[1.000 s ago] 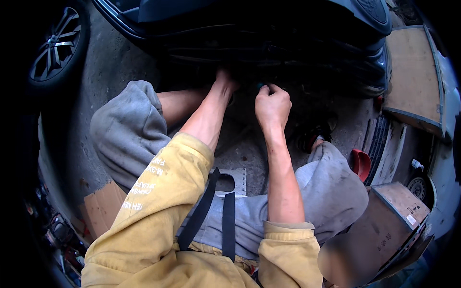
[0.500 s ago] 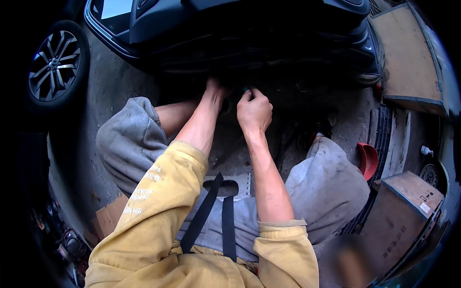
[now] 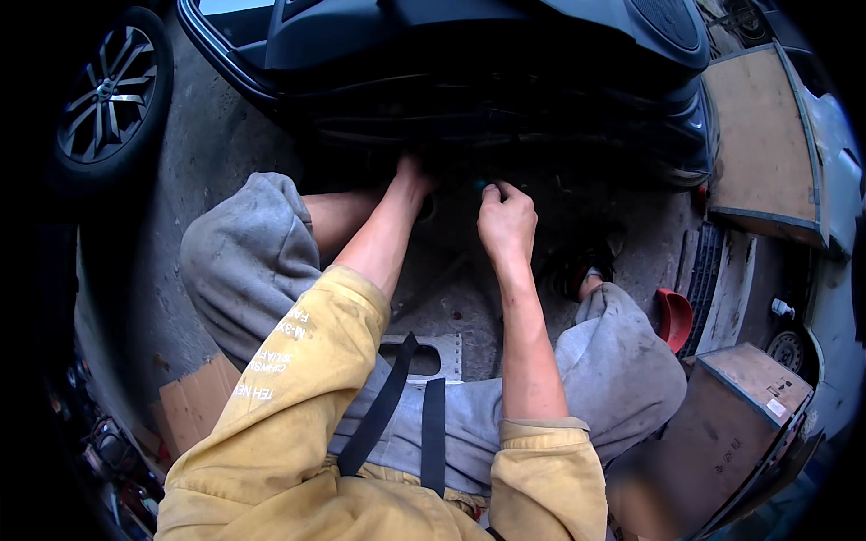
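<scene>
Both my arms reach forward to the shadowed underside of a dark car door (image 3: 469,41). My left hand (image 3: 414,171) is just below the door's lower edge, its fingers lost in the dark, so what it touches does not show. To the right of it, my right hand (image 3: 508,222) is closed with thumb and forefinger together. A small bluish-green bit (image 3: 482,184) shows at those fingertips; its kind cannot be made out. Dark floor lies beneath both hands.
An alloy wheel with its tyre (image 3: 105,88) is at the far left. Wooden crates (image 3: 767,135) and a brown box (image 3: 735,433) line the right side, with a red curved piece (image 3: 675,320) near my knee. A light plate with an oval hole (image 3: 446,353) lies between my legs.
My right hand has moved right and a little back toward me, away from the left hand. The left hand has hardly moved. The whole view has shifted slightly.
</scene>
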A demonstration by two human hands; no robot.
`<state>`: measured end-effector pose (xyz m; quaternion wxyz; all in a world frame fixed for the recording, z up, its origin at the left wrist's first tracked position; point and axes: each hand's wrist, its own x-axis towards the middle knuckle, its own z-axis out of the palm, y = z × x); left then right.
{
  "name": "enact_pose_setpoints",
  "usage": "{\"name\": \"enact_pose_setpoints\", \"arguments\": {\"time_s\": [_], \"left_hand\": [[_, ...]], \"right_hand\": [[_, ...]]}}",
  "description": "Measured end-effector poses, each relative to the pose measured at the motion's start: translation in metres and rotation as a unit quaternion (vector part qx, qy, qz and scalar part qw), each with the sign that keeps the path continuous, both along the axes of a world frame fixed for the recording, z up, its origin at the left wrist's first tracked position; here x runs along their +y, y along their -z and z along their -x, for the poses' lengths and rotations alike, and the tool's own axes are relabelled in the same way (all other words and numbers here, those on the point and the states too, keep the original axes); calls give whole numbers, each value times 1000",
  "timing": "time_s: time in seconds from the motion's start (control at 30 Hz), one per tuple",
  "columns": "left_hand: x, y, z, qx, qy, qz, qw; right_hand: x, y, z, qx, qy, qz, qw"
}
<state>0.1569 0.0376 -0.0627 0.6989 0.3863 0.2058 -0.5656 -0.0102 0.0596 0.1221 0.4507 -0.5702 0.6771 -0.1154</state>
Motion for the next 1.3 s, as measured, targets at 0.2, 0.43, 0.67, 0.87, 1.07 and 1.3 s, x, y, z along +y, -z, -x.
{"name": "enact_pose_setpoints", "arguments": {"time_s": [0.2,0.43,0.67,0.87,1.07,1.3], "left_hand": [[-1,2,2,-18,-16,-25,999],[-13,-3,31,31,-24,-3,999],[-13,4,28,2,-8,-19,1000],[1,4,9,-1,25,37,999],[5,16,2,-23,2,32,999],[0,31,4,-11,-5,64,998]], "right_hand": [[-2,-4,-16,7,30,2,1000],[-15,2,-13,46,61,20,997],[-1,5,0,29,30,43,998],[5,2,-9,23,29,33,999],[3,1,-26,14,58,0,998],[-3,-5,-38,69,46,37,996]]}}
